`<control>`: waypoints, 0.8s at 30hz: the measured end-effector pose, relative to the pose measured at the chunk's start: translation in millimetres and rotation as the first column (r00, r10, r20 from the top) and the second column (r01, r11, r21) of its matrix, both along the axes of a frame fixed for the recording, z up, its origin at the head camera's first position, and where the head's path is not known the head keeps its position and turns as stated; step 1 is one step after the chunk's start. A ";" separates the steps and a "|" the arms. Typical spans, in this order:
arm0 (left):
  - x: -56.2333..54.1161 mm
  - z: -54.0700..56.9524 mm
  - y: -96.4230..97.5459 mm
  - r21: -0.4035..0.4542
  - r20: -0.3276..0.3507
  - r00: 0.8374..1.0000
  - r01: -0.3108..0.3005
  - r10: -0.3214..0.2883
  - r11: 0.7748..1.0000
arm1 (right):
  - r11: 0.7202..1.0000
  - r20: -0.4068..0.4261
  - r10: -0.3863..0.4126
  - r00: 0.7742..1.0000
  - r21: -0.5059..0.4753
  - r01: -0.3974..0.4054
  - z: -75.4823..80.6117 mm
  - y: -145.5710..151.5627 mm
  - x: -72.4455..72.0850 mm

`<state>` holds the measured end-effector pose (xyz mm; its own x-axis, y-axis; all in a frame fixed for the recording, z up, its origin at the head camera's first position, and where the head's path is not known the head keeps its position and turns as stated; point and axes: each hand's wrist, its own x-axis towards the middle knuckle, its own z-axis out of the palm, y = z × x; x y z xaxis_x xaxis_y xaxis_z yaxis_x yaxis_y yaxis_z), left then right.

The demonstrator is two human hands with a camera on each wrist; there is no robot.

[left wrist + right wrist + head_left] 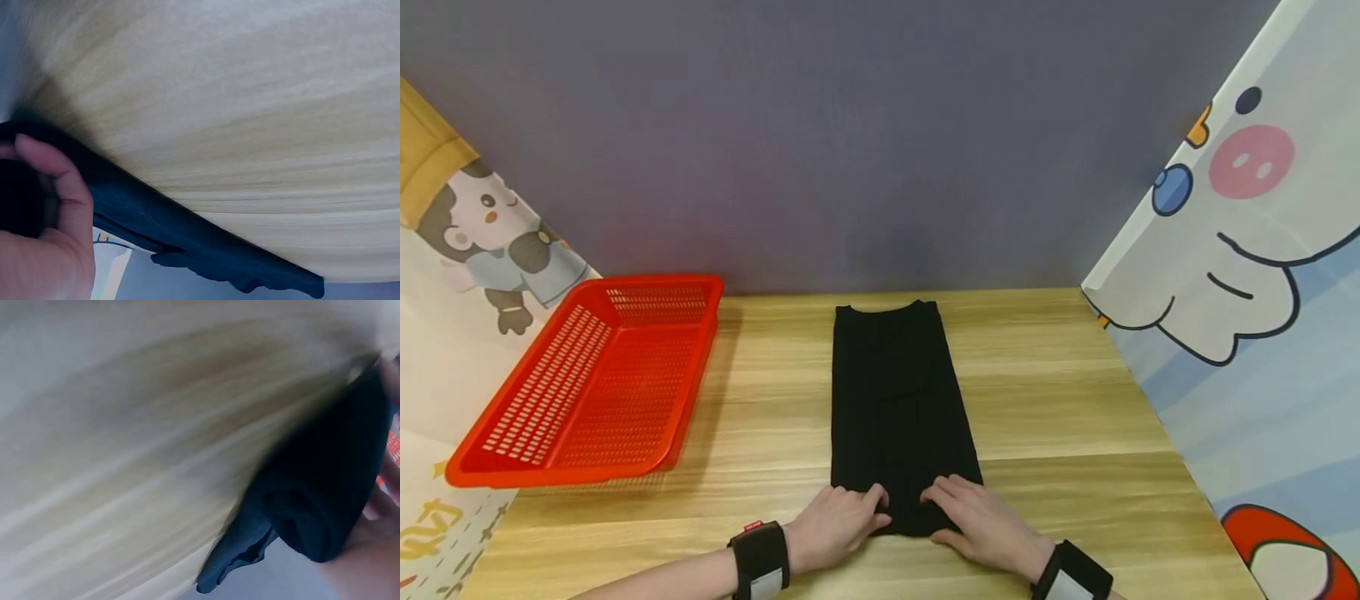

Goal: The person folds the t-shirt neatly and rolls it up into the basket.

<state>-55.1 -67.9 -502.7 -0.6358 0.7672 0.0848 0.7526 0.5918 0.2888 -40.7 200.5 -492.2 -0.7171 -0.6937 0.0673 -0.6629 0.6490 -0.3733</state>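
A black folded garment (895, 400) lies lengthwise on the wooden table as a long panel, its far end dipping between two corners. At its near end my left hand (842, 521) pinches the left part of the edge, fingers bent over the fabric and thumb low. My right hand (985, 525) holds the right part of the same edge in a similar way. The left wrist view shows a curled finger and thumb around dark cloth (169, 215). In the right wrist view a rolled fold of the garment (337, 462) partly hides the right fingers.
A red plastic basket (557, 477) with perforated walls stands on the left of the table (1075, 400). A grey wall (880, 150) rises behind. Cartoon-printed panels flank both sides, one on the left (445, 358) and one on the right (1240, 275).
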 end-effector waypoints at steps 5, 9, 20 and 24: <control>1.3 -1.3 -1.3 -0.060 -0.191 0.980 0.048 -0.059 0.997 | 0.997 -0.065 0.013 0.998 -0.070 -0.018 -3.7 -1.0 -2.9; 3.9 0.2 -1.4 -0.158 -0.377 0.920 0.046 -0.104 0.986 | 0.996 -0.037 -0.010 0.999 -0.086 0.007 -4.5 -3.2 -6.1; 2.4 5.1 5.2 -0.182 -0.322 0.947 -0.064 0.002 0.981 | 0.994 -0.039 -0.101 0.994 0.032 0.102 -3.5 -3.6 -4.3; 1.1 1.7 4.2 -0.157 -0.315 0.947 -0.121 0.066 0.980 | 0.993 -0.097 -0.109 0.989 0.026 0.112 -4.1 -2.6 -3.6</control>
